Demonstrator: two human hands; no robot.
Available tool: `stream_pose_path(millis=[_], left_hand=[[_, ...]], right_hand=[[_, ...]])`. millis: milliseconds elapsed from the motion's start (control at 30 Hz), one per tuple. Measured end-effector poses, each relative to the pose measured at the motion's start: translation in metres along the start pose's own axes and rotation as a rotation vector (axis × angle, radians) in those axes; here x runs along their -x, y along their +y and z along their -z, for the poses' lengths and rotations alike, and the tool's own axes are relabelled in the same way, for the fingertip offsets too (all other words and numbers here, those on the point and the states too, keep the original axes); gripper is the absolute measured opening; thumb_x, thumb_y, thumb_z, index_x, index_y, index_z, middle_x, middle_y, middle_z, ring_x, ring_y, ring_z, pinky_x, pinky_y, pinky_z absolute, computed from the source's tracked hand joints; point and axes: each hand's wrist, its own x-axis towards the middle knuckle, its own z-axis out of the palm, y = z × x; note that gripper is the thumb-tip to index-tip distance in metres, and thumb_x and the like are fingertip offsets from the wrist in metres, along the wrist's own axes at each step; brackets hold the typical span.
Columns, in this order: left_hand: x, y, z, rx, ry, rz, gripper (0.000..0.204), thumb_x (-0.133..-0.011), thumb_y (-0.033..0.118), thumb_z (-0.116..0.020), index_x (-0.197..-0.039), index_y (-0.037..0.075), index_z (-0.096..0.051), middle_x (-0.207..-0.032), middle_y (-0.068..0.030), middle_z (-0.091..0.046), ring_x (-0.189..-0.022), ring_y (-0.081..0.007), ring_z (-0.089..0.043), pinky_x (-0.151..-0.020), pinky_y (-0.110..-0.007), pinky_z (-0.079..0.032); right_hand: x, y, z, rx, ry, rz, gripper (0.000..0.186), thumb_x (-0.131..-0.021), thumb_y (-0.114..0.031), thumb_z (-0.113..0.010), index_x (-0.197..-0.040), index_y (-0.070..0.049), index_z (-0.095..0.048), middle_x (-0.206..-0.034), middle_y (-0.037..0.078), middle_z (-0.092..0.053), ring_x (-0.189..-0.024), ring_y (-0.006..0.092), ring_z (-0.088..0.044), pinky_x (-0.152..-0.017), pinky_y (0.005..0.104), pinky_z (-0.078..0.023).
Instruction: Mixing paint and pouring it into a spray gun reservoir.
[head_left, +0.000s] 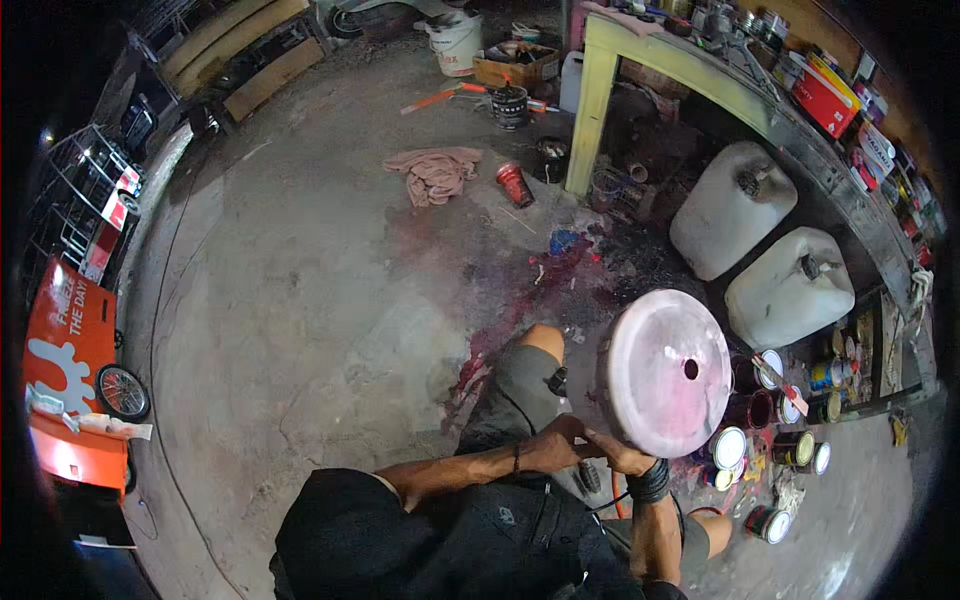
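A round, whitish lid-like disc [655, 375] with pink stains and a small dark hole lies in front of me, right of centre. My left hand [552, 446] is closed just below its lower left edge, fingertips meeting my right hand. My right hand [622, 456], with dark bands at its wrist, is closed at the disc's lower rim; I cannot tell whether it touches. Whatever lies between the fingers is too small or hidden to name. Below the hands an orange hose [616, 492] shows in part.
Several paint cans [730, 446] stand right of the disc. Two whitish jerrycans [735, 212] sit beside a yellow-green bench [598, 100]. A pink cloth [434, 174], a red cup [514, 185] and a white bucket [454, 45] are farther off. An orange cart [70, 340] stands left; red stains mark the concrete.
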Motion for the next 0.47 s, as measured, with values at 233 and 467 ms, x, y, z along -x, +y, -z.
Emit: stream_pose_path(millis=[233, 467], left_hand=[[0.006, -0.016, -0.009, 0.121, 0.049, 0.069, 0.046, -0.091, 0.030, -0.074, -0.125, 0.002, -0.059, -0.113, -0.0154, -0.067, -0.096, -0.0246, -0.067, -0.082, -0.039, -0.054], [0.047, -0.036, 0.020, -0.159, 0.099, 0.213, 0.051, -0.095, 0.037, -0.067, -0.133, 0.008, -0.054, -0.129, -0.0169, -0.059, -0.117, -0.0274, -0.059, -0.105, -0.043, -0.043]], right_hand=[[0.002, -0.011, 0.017, 0.064, -0.023, 0.088, 0.031, -0.098, -0.030, -0.062, -0.096, -0.001, -0.071, -0.068, 0.007, -0.064, -0.054, 0.0172, -0.060, -0.050, 0.0336, -0.046], [-0.001, -0.056, 0.030, -0.414, 0.066, -0.284, 0.049, -0.097, -0.040, -0.062, -0.126, -0.001, -0.064, -0.102, 0.016, -0.073, -0.051, 0.0154, -0.059, -0.052, 0.0297, -0.049]])
